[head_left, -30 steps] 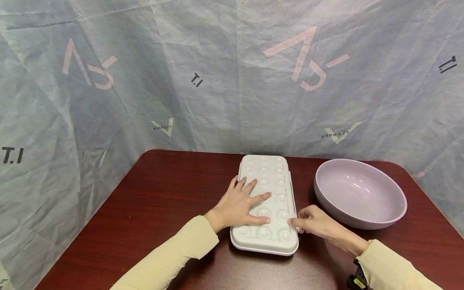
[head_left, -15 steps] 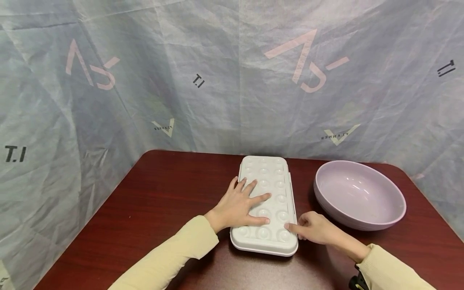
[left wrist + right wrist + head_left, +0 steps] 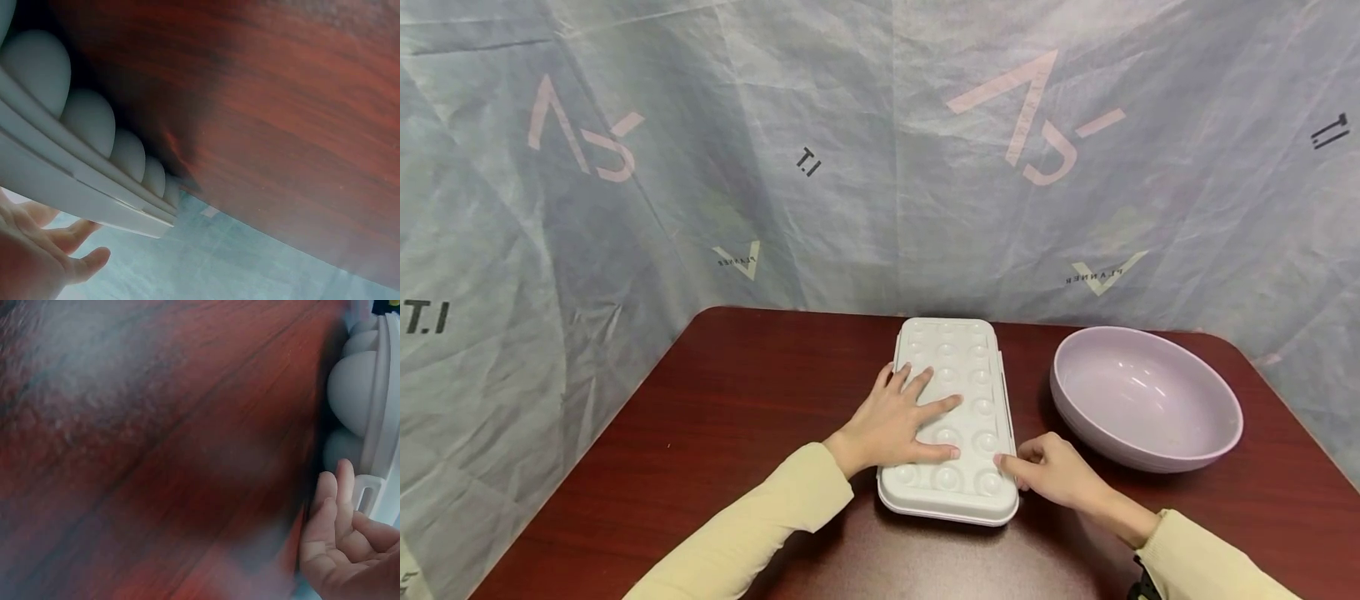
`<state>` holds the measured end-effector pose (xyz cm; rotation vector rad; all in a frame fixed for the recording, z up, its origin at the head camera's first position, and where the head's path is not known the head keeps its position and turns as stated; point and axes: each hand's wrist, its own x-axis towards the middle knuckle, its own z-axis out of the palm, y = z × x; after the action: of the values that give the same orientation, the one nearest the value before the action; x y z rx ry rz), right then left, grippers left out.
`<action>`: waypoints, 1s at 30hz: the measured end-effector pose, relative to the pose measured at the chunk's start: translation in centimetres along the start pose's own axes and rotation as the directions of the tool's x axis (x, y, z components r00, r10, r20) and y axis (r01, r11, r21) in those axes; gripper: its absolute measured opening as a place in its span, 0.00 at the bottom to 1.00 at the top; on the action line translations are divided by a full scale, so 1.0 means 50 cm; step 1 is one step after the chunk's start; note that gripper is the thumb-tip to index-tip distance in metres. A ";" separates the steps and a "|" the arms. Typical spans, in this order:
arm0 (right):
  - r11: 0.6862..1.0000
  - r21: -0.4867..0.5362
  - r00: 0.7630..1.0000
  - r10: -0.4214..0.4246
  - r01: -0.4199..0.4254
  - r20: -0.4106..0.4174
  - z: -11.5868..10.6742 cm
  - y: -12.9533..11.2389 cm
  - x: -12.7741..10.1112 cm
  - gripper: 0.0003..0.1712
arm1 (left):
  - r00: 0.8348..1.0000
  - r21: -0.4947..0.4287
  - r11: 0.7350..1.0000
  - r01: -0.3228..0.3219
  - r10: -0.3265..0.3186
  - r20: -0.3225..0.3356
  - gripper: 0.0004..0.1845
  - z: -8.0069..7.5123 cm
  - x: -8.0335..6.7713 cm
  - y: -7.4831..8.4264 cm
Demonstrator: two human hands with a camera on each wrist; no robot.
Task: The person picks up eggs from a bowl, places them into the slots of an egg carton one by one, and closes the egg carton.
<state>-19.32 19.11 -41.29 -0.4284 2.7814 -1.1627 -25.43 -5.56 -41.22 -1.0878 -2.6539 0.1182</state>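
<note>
A white lidded egg box (image 3: 983,408) lies lengthwise on the table, its lid moulded with rows of round bumps. My left hand (image 3: 891,421) rests on the lid with fingers spread. At the near right side, my right hand (image 3: 1060,475) grips the box edge, thumb on top and the other fingers curled at the side. Beside those fingers, a slotted latch (image 3: 369,494) shows in the right wrist view. Rounded egg cups (image 3: 90,122) bulge beneath the rim in the left wrist view. The inside of the box is hidden by its lid.
To the right of the box stands a large lilac bowl (image 3: 1142,400), close beyond my right hand. Both sit on a dark red wooden table (image 3: 760,375). A grey printed cloth (image 3: 850,167) hangs behind the table's far edge.
My right hand has shifted slightly toward me along the box's right edge, its knuckles lower than before. The left hand, the box and the bowl stay in place.
</note>
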 end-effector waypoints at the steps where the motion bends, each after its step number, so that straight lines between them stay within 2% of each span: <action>1: 1.000 0.005 1.000 0.003 -0.003 -0.003 0.000 0.000 0.000 0.18 | 1.000 -0.001 1.000 0.000 0.000 0.000 0.38 0.000 0.000 0.000; 10: 0.994 0.050 0.995 0.097 -0.096 -0.009 0.004 -0.003 0.002 0.18 | 1.000 -0.020 1.000 0.007 -0.006 0.007 0.38 0.001 0.000 0.000; 15: 0.991 0.041 0.992 0.127 -0.127 -0.001 0.005 -0.004 0.000 0.20 | 1.000 -0.016 1.000 0.011 -0.011 0.015 0.39 0.000 -0.002 -0.001; 20: 0.985 0.083 0.987 0.142 -0.148 0.071 -0.003 -0.005 -0.002 0.21 | 1.000 -0.003 1.000 0.012 -0.012 0.017 0.39 -0.001 0.000 0.000; 23: 0.975 0.148 0.980 0.149 -0.168 0.131 -0.007 -0.003 -0.003 0.21 | 1.000 0.000 1.000 0.010 -0.010 0.020 0.39 -0.001 0.000 -0.001; 26: 0.937 0.261 0.964 0.188 -0.233 0.186 -0.010 0.004 0.000 0.26 | 1.000 -0.003 1.000 0.007 -0.007 0.018 0.38 -0.001 -0.001 -0.001; 30: 0.847 0.443 0.947 0.195 -0.293 0.255 -0.017 0.019 0.012 0.34 | 1.000 -0.022 1.000 0.005 -0.005 0.025 0.38 -0.002 -0.003 -0.001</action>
<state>-20.26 20.16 -41.38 -0.1228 2.1883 -1.5697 -25.36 -5.70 -41.14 -1.0932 -2.6856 0.1026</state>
